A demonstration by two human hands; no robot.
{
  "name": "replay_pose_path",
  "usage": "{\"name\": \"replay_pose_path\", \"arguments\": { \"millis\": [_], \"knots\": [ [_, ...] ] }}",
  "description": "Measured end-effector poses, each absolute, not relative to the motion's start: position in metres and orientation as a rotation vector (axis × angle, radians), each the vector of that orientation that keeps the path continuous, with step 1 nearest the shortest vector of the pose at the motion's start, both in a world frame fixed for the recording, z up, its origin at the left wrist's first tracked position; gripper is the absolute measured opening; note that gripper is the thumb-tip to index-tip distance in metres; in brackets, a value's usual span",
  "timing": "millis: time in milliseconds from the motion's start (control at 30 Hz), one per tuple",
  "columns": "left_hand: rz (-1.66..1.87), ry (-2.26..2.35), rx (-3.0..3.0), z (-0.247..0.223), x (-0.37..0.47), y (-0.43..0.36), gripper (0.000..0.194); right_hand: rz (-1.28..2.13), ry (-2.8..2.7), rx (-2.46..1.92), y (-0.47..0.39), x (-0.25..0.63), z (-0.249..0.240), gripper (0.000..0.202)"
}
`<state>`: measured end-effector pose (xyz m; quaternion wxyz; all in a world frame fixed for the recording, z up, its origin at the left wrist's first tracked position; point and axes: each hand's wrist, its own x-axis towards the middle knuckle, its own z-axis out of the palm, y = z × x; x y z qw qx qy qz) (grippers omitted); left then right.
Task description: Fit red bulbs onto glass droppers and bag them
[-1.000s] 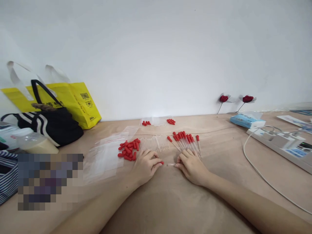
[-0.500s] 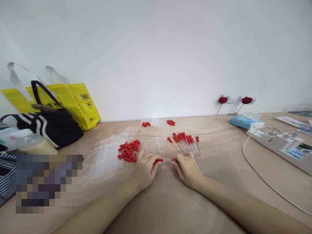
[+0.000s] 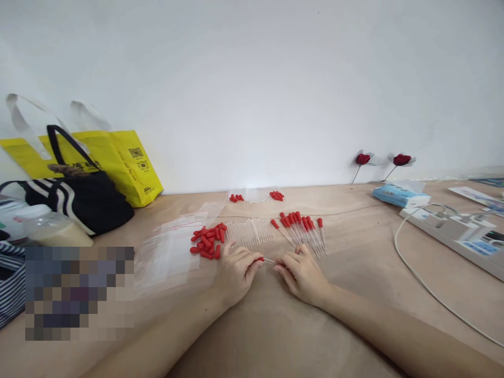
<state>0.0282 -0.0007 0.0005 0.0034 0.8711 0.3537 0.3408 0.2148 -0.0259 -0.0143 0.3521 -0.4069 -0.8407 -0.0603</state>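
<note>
My left hand (image 3: 237,273) pinches a red rubber dropper bulb (image 3: 260,259), most of it hidden by the fingers. A clear glass dropper tube (image 3: 269,261) is gripped by my right hand (image 3: 302,274), its end meeting the bulb's mouth. How deep the tube sits in the bulb I cannot tell. Beyond my left hand lies a pile of loose red bulbs (image 3: 206,242). A row of bare glass tubes (image 3: 250,233) lies to the right of that pile. Past my right hand, several droppers with red bulbs fitted (image 3: 302,226) lie fanned out.
Clear zip bags (image 3: 173,252) lie flat left of the bulbs. Another bag with bulbs and tubes (image 3: 255,196) is by the wall. A yellow bag (image 3: 137,173), a black bag (image 3: 98,205) and a bottle (image 3: 51,228) stand left. Tissues (image 3: 401,195) and a power strip (image 3: 468,239) are right.
My hands have come slightly closer together, and less of the tube and bulb shows between them. The view has shifted a little.
</note>
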Motion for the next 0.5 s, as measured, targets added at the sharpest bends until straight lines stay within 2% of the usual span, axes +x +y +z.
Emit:
{"name": "replay_pose_path", "arguments": {
  "millis": [300, 500],
  "knots": [
    [0.953, 0.984, 2.849, 0.0031, 0.0281, -0.0072, 0.018, -0.37, -2.225, -0.963, -0.0272, 0.2192, -0.0115, 0.026],
    [0.902, 0.916, 2.913, 0.0044, 0.0283, -0.0096, 0.015, -0.381, -2.232, -0.87, -0.0275, 0.2164, -0.0088, 0.027]
  ]
}}
